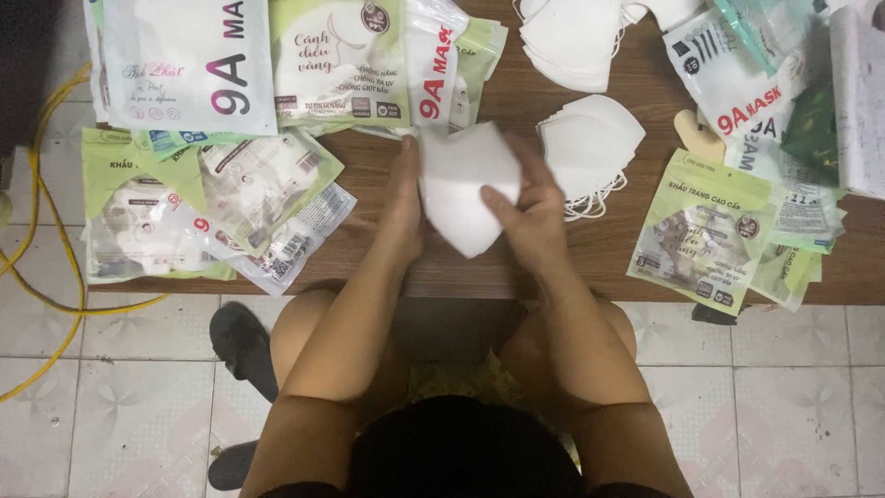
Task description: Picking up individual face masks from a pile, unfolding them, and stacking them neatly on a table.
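Left hand: your left hand grips the left edge of the masks, fingers curled behind them, wrist low over the board.
Right hand: your right hand clasps the right side of the same masks, thumb lying across their front.
Masks: a stack of white folded masks, held between your two hands, just above the board, tip pointing down toward you.
Board: a brown wooden board lies under both hands, its near edge just above your knees.
Loose pile: more white masks with ear loops, just beyond your right hand, touching the board.
Far pile: a second white heap, farther out past your right hand.
Green packet: a green mask packet lies to the right of your right hand, well apart, hanging over the board's near edge.
Left packets: green and clear packets overlap to the left of your left hand, near it but apart.
Top packets: larger white and green packets sit beyond your left hand.
Cable: a yellow cable loops on the tiled floor, far left of your left hand.
Sandal: a dark sandal rests on the tiles beside your left knee.
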